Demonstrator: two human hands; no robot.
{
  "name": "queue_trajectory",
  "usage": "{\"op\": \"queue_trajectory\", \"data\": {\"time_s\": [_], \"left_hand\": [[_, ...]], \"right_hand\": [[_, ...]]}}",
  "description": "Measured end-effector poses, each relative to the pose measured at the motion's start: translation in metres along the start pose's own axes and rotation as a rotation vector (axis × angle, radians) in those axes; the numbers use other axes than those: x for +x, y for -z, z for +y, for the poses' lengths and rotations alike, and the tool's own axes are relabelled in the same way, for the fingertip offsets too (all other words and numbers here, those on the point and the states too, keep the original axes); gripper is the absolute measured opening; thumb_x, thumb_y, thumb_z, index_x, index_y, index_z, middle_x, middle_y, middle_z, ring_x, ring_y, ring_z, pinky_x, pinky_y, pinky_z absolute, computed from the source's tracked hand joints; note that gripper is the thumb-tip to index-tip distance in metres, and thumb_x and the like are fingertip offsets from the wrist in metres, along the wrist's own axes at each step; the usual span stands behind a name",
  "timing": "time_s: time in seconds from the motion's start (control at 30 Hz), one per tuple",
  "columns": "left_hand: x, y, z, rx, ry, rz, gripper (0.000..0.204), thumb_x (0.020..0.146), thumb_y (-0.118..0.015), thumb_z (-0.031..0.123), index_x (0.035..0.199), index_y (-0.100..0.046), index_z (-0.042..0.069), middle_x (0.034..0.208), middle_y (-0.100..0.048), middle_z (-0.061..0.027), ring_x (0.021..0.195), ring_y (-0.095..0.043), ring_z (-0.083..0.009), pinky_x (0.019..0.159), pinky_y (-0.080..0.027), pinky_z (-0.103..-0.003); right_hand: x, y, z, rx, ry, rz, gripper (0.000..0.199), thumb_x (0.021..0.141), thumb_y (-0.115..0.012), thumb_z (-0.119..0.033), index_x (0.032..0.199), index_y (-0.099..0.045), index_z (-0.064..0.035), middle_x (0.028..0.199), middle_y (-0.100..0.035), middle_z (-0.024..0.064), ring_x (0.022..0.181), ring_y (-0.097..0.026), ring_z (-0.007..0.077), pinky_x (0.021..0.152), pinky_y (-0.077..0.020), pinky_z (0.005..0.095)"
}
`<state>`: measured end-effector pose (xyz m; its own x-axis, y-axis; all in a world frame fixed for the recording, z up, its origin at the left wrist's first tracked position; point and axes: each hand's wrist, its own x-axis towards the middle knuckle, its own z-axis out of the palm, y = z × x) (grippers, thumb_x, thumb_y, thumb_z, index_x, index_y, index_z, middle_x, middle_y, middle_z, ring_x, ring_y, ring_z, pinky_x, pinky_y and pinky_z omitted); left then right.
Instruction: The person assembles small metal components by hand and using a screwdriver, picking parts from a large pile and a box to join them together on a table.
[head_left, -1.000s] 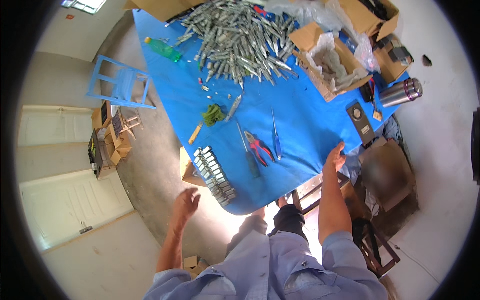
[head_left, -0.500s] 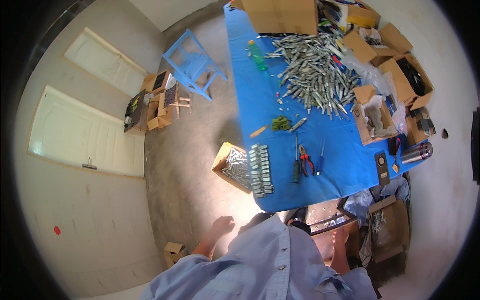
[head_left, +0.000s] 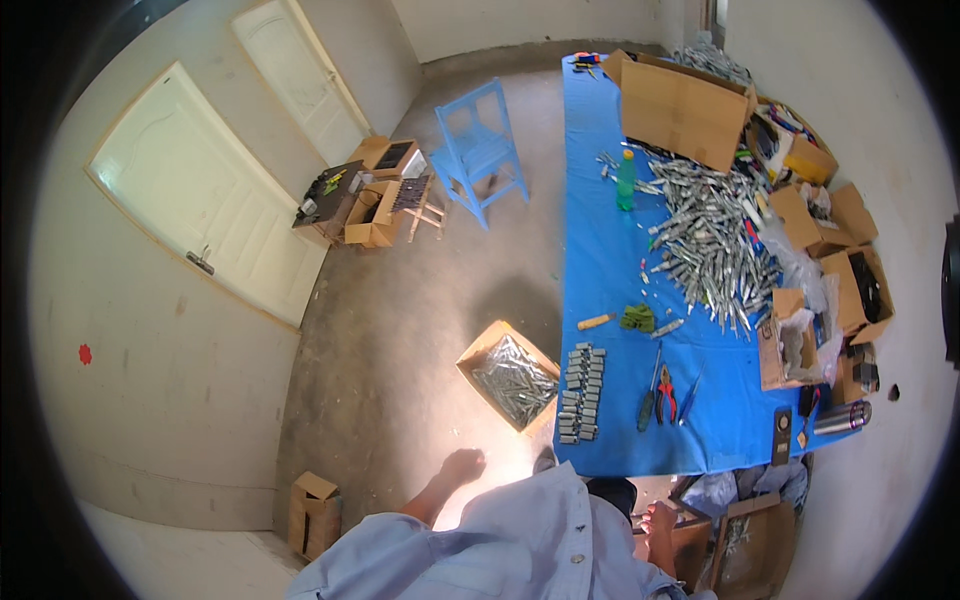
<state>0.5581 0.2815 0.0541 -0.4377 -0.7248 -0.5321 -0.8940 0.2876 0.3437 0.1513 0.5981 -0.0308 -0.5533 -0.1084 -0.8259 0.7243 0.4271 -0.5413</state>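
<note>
I stand at the near end of a long blue table (head_left: 600, 250). My left hand (head_left: 462, 467) hangs beside my body over the concrete floor, holding nothing, nearest to an open cardboard box of grey metal pieces (head_left: 510, 375). My right hand (head_left: 658, 522) hangs low below the table's near edge, empty, next to a wooden stool (head_left: 745, 545); my shirt partly hides it. On the table near me lie rows of grey metal parts (head_left: 582, 392), a screwdriver (head_left: 648, 400) and red-handled pliers (head_left: 667, 392).
A big pile of grey metal pieces (head_left: 710, 240), a green bottle (head_left: 625, 180) and several cardboard boxes (head_left: 680, 105) fill the table's far and right side. A steel flask (head_left: 840, 418) lies at its near right corner. A blue chair (head_left: 480, 150) and small boxes (head_left: 375, 205) stand on the floor by white doors.
The view has pulled back and up from the table. My right hand left the table's edge, and both hands dropped to my sides.
</note>
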Motion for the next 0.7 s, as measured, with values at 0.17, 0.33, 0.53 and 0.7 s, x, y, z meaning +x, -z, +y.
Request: {"op": "queue_trajectory", "data": {"time_s": [0.17,0.33,0.53,0.7], "left_hand": [[-0.026,-0.04,-0.051,-0.024,0.153,0.009,0.027,0.084,-0.059,0.031,0.099,-0.073,0.013,0.099,-0.073,-0.0148,0.097,-0.068,-0.0357,0.086,-0.054,-0.046],[-0.046,-0.064,-0.027,-0.097,0.27,-0.01,0.028,0.083,-0.058,0.032,0.096,-0.074,0.013,0.102,-0.073,-0.0127,0.1,-0.067,-0.0349,0.088,-0.053,-0.045],[-0.042,-0.081,0.047,-0.168,0.224,-0.017,0.031,0.084,-0.058,0.035,0.099,-0.074,0.013,0.102,-0.073,-0.0144,0.098,-0.067,-0.0362,0.086,-0.054,-0.046],[-0.035,-0.067,0.088,-0.176,0.137,0.105,0.029,0.085,-0.061,0.037,0.095,-0.073,0.013,0.097,-0.072,-0.0149,0.093,-0.068,-0.0375,0.083,-0.053,-0.048]], "right_hand": [[-0.008,-0.015,-0.04,-0.082,0.009,-0.123,0.023,0.092,-0.054,-0.021,0.081,-0.059,-0.0017,0.067,-0.054,0.0042,0.048,-0.05,0.0126,0.037,-0.034,0.0244],[0.011,-0.001,-0.069,-0.239,-0.003,-0.109,0.034,0.097,-0.054,-0.028,0.07,-0.052,-0.0072,0.059,-0.046,0.0016,0.045,-0.045,0.0122,0.037,-0.0297,0.025],[0.037,0.042,-0.101,-0.193,0.05,-0.078,0.027,0.09,-0.059,-0.026,0.073,-0.059,-0.0052,0.058,-0.052,0.0046,0.042,-0.05,0.0144,0.034,-0.0322,0.0259],[0.049,0.062,-0.116,-0.18,0.038,-0.052,0.021,0.083,-0.06,-0.019,0.067,-0.056,-0.0073,0.059,-0.052,0.0038,0.041,-0.047,0.0134,0.033,-0.0294,0.0259]]}}
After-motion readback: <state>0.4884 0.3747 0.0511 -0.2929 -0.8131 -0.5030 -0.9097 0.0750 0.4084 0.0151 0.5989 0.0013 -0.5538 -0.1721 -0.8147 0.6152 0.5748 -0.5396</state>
